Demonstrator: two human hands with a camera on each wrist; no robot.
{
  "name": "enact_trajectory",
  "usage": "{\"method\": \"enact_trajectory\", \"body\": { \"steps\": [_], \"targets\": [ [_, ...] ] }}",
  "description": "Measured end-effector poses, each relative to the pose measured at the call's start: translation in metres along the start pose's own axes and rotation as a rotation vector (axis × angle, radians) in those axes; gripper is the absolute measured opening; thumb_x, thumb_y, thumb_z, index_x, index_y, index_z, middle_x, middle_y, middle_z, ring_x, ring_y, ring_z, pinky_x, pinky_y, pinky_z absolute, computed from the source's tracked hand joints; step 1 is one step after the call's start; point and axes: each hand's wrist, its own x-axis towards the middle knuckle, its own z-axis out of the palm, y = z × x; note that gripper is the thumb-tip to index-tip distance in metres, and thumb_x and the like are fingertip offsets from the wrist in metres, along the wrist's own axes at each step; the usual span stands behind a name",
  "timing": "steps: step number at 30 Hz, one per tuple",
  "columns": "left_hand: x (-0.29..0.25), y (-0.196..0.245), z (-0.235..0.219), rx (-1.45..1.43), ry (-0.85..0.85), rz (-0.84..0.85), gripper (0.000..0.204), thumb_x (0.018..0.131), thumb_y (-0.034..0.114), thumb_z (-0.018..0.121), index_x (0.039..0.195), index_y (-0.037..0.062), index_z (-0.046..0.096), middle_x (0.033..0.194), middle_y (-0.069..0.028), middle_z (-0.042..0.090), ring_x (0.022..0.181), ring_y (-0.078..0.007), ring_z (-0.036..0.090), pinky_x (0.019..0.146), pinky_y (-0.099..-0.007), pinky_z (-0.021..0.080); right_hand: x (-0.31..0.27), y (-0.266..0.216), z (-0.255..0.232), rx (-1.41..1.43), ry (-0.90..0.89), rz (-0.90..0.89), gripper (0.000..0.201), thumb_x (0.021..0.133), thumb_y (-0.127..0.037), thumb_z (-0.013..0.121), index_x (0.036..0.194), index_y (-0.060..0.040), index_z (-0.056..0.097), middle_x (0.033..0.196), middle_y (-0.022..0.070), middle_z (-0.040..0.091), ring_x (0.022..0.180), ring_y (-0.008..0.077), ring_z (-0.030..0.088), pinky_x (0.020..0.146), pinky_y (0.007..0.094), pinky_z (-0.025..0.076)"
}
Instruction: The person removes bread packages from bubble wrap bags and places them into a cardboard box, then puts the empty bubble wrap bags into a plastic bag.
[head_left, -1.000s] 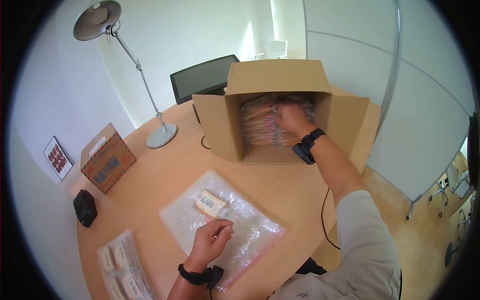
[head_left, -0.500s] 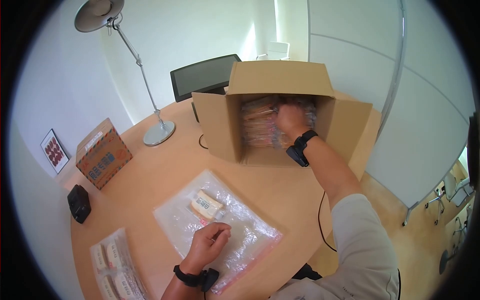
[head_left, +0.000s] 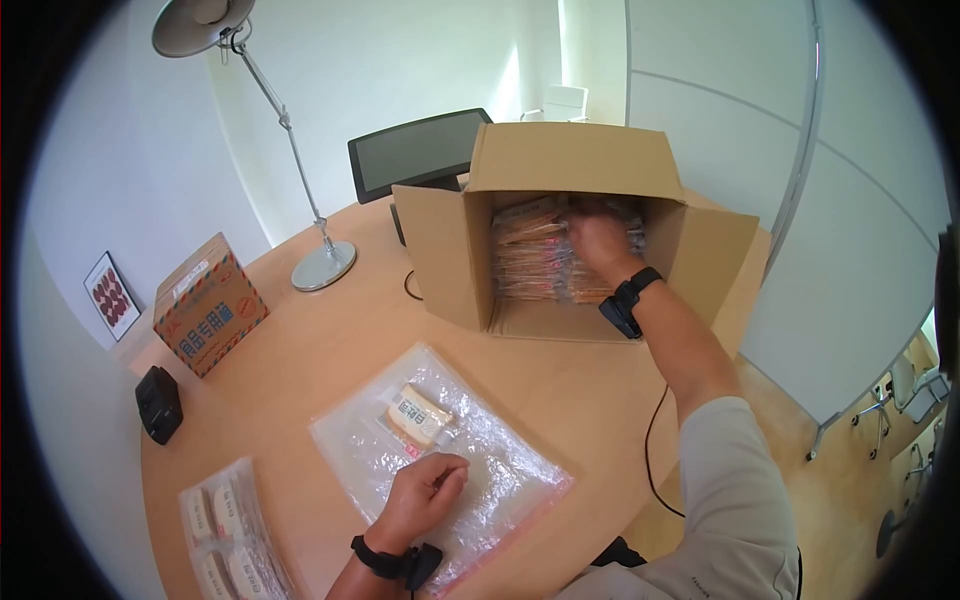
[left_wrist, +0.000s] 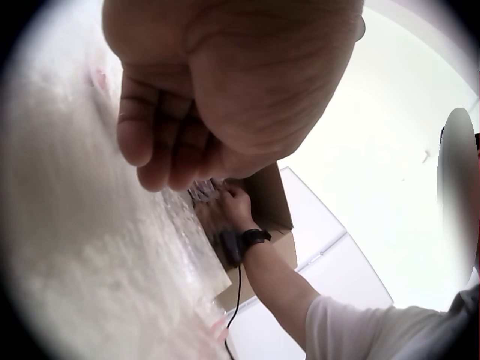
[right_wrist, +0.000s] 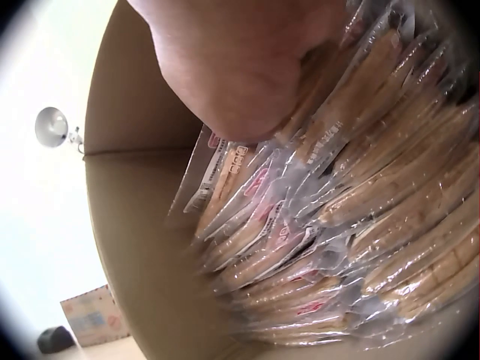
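Inside an open cardboard box, flat clear-wrapped food packets are stacked in two columns. My right hand reaches in at the upper part of the right column. The right wrist view has its heel right against the packets, with the fingers hidden; I cannot tell whether they hold one. My left hand, fingers loosely curled with nothing in them, hovers by the lower side of a large clear plastic bag. A single pale packet with blue lettering lies on that bag, just beyond the left hand.
A clear bag of several pale packets lies at the table's front left. Further back are a printed carton, a black device, a desk lamp and a monitor. A black cable hangs by the right table edge.
My right hand stays among the packets in the box, shifting only slightly. The left hand keeps its place over the plastic bag. The head view has turned a little.
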Motion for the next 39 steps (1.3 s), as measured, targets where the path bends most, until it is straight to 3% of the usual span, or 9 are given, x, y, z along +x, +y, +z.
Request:
{"method": "enact_trajectory", "body": {
  "steps": [12,16,19,21,25,29,31,33,39],
  "targets": [
    [0.002,-0.001,0.001,0.044,-0.01,-0.042,0.017,0.095,0.012,0.068,0.106,-0.0005,0.071,0.086,-0.0051,0.07,0.075,-0.0095,0.063,0.069,-0.0253,0.052,0.005,-0.013,-0.023,0.004,-0.38,0.079,0.045,0.087,-0.042,0.062,0.122,-0.0154,0.072,0.138,0.022,0.055,0.127,0.0424,0.051,0.114,0.0517,0.034],
    [0.001,-0.007,0.001,0.035,-0.013,-0.024,0.017,0.095,0.012,0.069,0.107,0.0002,0.071,0.088,-0.0058,0.071,0.077,-0.0104,0.065,0.07,-0.0261,0.054,0.009,-0.008,-0.016,-0.085,-0.338,0.024,0.044,0.087,-0.044,0.064,0.118,-0.0141,0.074,0.138,0.0221,0.057,0.121,0.0401,0.058,0.106,0.0497,0.043],
    [0.002,-0.006,0.001,0.06,0.017,0.024,0.016,0.094,0.013,0.068,0.106,0.0019,0.071,0.089,-0.0117,0.07,0.074,-0.0199,0.067,0.067,-0.0298,0.053,0.008,0.019,-0.015,0.347,-0.408,0.027,0.042,0.084,-0.043,0.071,0.111,-0.0106,0.075,0.125,0.0214,0.063,0.108,0.0378,0.065,0.094,0.048,0.051],
    [0.002,-0.005,0.0,0.068,0.022,0.031,0.016,0.094,0.013,0.068,0.106,0.0021,0.071,0.089,-0.0122,0.07,0.074,-0.0218,0.068,0.067,-0.0306,0.054,-0.006,0.021,-0.015,0.564,-0.192,0.098,0.038,0.08,-0.036,0.076,0.106,-0.0079,0.073,0.115,0.0202,0.065,0.098,0.0371,0.067,0.084,0.0474,0.054],
    [0.003,-0.005,0.001,0.104,0.015,0.064,0.016,0.094,0.013,0.067,0.106,0.0028,0.07,0.088,-0.013,0.07,0.074,-0.0263,0.068,0.067,-0.0324,0.054,-0.009,0.0,-0.035,0.47,-0.045,0.144,0.034,0.077,-0.032,0.08,0.099,-0.0065,0.072,0.114,0.0188,0.065,0.099,0.0372,0.066,0.087,0.0476,0.054],
    [0.004,0.002,-0.004,0.162,0.003,0.027,0.022,0.09,0.019,0.073,0.105,0.0037,0.07,0.093,-0.0126,0.07,0.081,-0.0283,0.069,0.073,-0.0355,0.055,0.0,-0.033,-0.029,0.14,0.106,-0.162,0.035,0.086,-0.033,0.071,0.105,-0.004,0.071,0.119,0.0213,0.066,0.109,0.0399,0.063,0.091,0.0453,0.053],
    [0.006,0.004,-0.007,0.565,-0.018,0.398,0.037,0.083,0.03,0.08,0.109,0.0056,0.07,0.105,-0.0133,0.068,0.096,-0.0316,0.066,0.082,-0.0402,0.055,0.008,-0.038,-0.017,0.078,0.09,-0.197,0.033,0.089,-0.034,0.068,0.104,-0.0045,0.071,0.114,0.0223,0.068,0.104,0.0395,0.065,0.089,0.0466,0.054],
    [-0.001,0.015,-0.002,0.64,-0.091,0.304,0.045,0.079,0.034,0.081,0.112,0.0063,0.069,0.11,-0.0143,0.066,0.103,-0.0336,0.064,0.087,-0.0418,0.054,0.019,-0.04,-0.003,0.007,-0.294,-0.019,0.029,0.094,-0.032,0.06,0.103,-0.0075,0.073,0.098,0.0227,0.071,0.09,0.0389,0.069,0.082,0.0483,0.055],
    [0.003,0.012,-0.001,0.686,-0.238,0.129,0.053,0.076,0.034,0.081,0.117,0.0048,0.065,0.119,-0.0178,0.061,0.113,-0.0372,0.059,0.095,-0.0427,0.051,0.017,-0.022,0.053,-0.032,-0.12,-0.182,0.028,0.096,-0.028,0.056,0.098,-0.0052,0.073,0.088,0.0222,0.072,0.081,0.0388,0.069,0.076,0.0494,0.056]
  ]
}}
